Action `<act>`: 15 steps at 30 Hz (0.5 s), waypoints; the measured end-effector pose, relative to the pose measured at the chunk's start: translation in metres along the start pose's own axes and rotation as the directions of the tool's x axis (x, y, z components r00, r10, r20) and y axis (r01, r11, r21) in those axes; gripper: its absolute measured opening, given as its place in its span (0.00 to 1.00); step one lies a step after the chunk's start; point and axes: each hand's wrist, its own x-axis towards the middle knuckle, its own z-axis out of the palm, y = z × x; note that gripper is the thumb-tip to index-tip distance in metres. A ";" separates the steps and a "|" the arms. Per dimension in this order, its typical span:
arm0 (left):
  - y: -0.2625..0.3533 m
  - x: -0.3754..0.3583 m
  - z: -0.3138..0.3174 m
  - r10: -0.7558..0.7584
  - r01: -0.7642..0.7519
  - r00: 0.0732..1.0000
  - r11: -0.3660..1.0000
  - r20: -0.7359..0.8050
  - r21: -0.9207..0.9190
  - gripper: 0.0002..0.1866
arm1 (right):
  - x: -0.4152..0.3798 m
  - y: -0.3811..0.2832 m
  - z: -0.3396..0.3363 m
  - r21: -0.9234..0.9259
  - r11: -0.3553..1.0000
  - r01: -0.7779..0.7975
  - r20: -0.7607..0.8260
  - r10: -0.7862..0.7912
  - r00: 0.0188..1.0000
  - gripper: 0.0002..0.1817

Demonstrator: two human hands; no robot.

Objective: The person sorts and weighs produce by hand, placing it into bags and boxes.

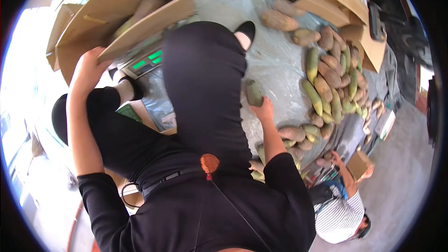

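Note:
My left hand [87, 69] is closed over the near edge of a cardboard box [151, 27], thumb along its wall. Inside that box lie several thick brownish cucumbers [148, 5]. Below the box's side, a scale [145, 61] shows lit green digits. My right hand [264, 110] grips the lower end of a thick green cucumber [254, 92], held low beside my right knee, above the plastic sheet [275, 72]. To its right spreads a heap of green and brown cucumbers [332, 77], apart from the hand.
Another cardboard box [336, 2] stands at the upper right beside the heap. A co-worker in a striped shirt [340, 219] is at lower right, a hand [337, 158] near more cucumbers. A smaller carton [360, 164] sits near that person. Small pale produce [369, 116] lies farther right.

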 end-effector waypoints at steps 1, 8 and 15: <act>0.000 0.000 -0.001 -0.002 0.002 1.000 1.000 -0.001 -0.010 0.11 | -0.001 0.001 0.005 0.016 1.000 -0.001 -0.011 0.001 1.000 0.41; -0.004 -0.009 -0.010 0.031 -0.029 0.999 0.996 0.017 -0.085 0.14 | 0.018 0.006 0.001 0.044 0.999 -0.027 0.063 0.024 0.998 0.39; -0.018 -0.029 -0.019 0.008 -0.004 0.997 0.999 -0.082 0.043 0.14 | 0.050 -0.033 -0.080 0.329 0.929 0.169 -0.114 -0.138 0.984 0.34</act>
